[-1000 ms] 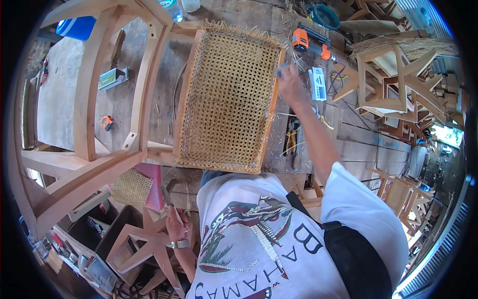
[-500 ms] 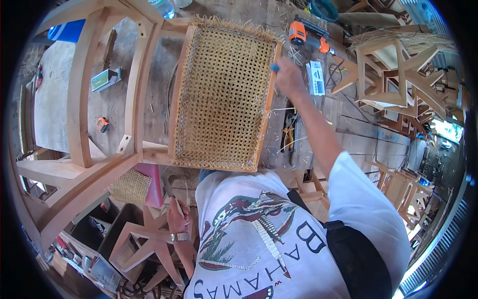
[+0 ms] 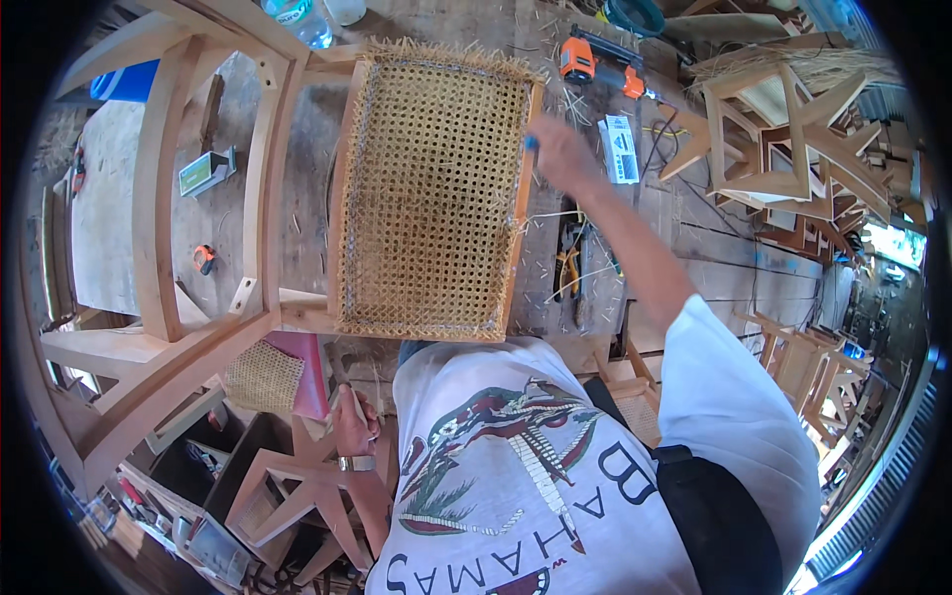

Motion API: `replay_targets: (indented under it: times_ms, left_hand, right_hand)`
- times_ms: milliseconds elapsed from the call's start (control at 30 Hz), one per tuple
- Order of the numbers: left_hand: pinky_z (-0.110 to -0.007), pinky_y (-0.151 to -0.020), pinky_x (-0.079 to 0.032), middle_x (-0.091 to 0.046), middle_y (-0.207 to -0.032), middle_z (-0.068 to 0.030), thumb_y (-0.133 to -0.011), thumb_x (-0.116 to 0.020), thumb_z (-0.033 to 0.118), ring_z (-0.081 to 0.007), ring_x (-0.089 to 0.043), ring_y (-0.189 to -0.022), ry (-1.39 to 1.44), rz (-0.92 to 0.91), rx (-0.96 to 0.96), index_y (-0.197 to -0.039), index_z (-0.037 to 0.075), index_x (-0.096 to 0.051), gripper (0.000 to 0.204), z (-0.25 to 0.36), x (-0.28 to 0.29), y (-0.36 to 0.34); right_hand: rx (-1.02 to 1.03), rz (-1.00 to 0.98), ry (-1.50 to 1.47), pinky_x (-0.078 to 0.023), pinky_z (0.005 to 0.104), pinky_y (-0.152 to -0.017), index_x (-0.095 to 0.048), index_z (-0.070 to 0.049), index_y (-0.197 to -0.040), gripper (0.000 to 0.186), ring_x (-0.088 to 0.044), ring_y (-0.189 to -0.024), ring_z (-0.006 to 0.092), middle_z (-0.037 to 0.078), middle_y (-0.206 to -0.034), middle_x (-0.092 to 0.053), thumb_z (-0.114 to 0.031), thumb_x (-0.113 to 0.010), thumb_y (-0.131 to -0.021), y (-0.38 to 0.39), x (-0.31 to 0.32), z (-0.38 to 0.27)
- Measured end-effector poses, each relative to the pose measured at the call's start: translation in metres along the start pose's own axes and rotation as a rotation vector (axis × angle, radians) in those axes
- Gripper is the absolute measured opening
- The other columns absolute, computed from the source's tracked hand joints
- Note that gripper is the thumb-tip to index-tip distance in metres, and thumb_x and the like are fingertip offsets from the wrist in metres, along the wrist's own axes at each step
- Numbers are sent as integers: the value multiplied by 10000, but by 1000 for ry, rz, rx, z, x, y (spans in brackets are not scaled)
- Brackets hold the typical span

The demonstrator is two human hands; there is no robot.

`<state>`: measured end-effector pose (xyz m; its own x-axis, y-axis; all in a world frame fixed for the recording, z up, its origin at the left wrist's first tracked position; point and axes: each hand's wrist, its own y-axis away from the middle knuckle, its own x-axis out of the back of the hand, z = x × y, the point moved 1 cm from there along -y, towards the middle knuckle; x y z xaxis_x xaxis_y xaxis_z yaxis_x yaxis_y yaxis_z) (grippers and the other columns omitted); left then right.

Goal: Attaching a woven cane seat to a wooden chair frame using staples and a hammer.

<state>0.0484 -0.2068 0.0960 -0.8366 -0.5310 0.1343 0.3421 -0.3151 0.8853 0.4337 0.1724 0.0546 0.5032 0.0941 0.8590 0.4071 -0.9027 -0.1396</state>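
Note:
A woven cane panel (image 3: 431,188) with frayed strands along its edges lies on a wooden chair frame (image 3: 266,169) tipped over on the workbench. At the panel's right edge, toward the far corner, my right hand (image 3: 567,159) is closed round a small tool with a blue end (image 3: 532,143). The rest of that tool is hidden by my fingers. Low beside my body, my left hand (image 3: 354,421) is curled, and what it holds, if anything, cannot be made out. Near it hang a pink sheet (image 3: 311,377) and a piece of cane webbing (image 3: 264,377).
An orange-and-black nail gun (image 3: 578,61), a small white box (image 3: 619,149) and yellow-handled pliers (image 3: 567,273) lie right of the panel. An orange tape measure (image 3: 203,260) and a green box (image 3: 207,173) rest at left. Wooden frames (image 3: 759,149) are stacked at far right.
My right hand has slid slightly toward me along the panel's right edge with the blue-ended tool. The whole view has shifted a little; my left hand stays low.

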Motion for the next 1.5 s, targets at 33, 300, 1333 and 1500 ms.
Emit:
replay_targets:
  times_ms: [33,300,1333,1500]
  left_hand:
    - [-248,-335,-295,-493,-548,1,-944,-532,567,-105,-417,-364,-2,4,0,-826,107,-533,475,-1,2,1]
    - [-251,-345,-293,-494,-542,5,-952,-518,565,-106,-416,-367,38,14,0,-826,113,-536,470,-18,8,7]
    - [-241,-346,-295,-499,-538,-13,-978,-451,571,-97,-419,-376,-189,0,-135,-859,52,-548,541,-30,-29,34]
    - [-238,-355,-305,-510,-555,-15,-991,-414,567,-98,-428,-390,-262,-51,-249,-882,38,-560,560,-30,-47,42]
  right_hand:
    - [-2,-47,0,-484,471,-771,-581,-35,-909,112,-592,-873,401,186,-903,-610,-34,-546,-802,23,-4,-15]
    - [-60,156,-153,-503,395,-846,-615,-34,-1118,332,-621,-945,345,164,-1014,-621,54,-585,-799,38,47,-35]
    - [-735,-762,-40,-510,399,-835,-630,-32,-1086,458,-664,-937,298,168,-1025,-677,-287,-790,-741,295,67,55]
    - [-338,-389,-69,-462,436,-941,-579,-47,-1191,527,-576,-1088,357,174,-1119,-625,-179,-777,-721,304,19,55]
